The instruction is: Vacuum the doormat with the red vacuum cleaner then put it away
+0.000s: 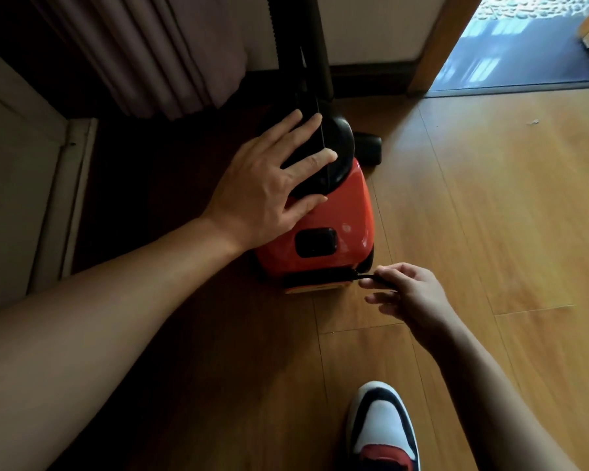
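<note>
Location: red vacuum cleaner [334, 212] on the wood floor [490, 215], beside a curtain [150, 52], straight ahead of the person.
Long axis: the body runs away from the person, with its rear end nearest and the black hose [286, 45] rising at the far end.
Left hand [262, 185]: spread flat, fingers straight, resting on the black top.
Right hand [412, 294]: pinching the black power cord [368, 277] between thumb and fingertips, just beside the rear lower edge.
Key relation: the cord leaves the rear towards the right hand, which is the nearer one. The left hand likely steadies the body.
Doormat: possibly the dark surface in the doorway [517, 39], well apart.
Count: one vacuum cleaner, one cord, one hose, two hands, one shoe [381, 426].
</note>
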